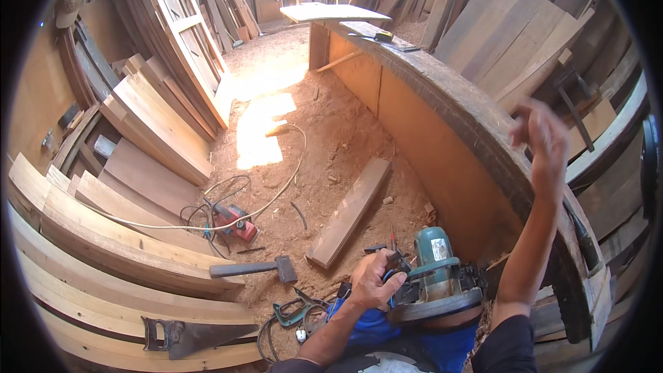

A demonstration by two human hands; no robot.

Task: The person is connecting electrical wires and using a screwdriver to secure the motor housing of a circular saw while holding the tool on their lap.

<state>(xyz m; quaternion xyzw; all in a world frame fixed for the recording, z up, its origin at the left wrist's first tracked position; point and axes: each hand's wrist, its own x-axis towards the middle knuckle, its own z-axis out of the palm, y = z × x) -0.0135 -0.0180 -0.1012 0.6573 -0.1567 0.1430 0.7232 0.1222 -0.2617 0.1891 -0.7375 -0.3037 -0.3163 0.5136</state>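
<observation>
A teal power tool, which looks like a router, rests over my lap with its round grey base tilted toward me. My left hand is closed around the dark side handle of the router. The handle is mostly covered by my fingers. Raised above the workbench on the right, my right hand is blurred by motion. Its fingers look loosely bent and apart, and nothing shows in them. In front of the router, a wooden board lies on the shavings.
At left are a hammer, a handsaw on stacked planks, a red power tool and a trailing yellow cord. A teal tool lies among cables by my left forearm. A tape measure sits on the bench. Boards lean at right.
</observation>
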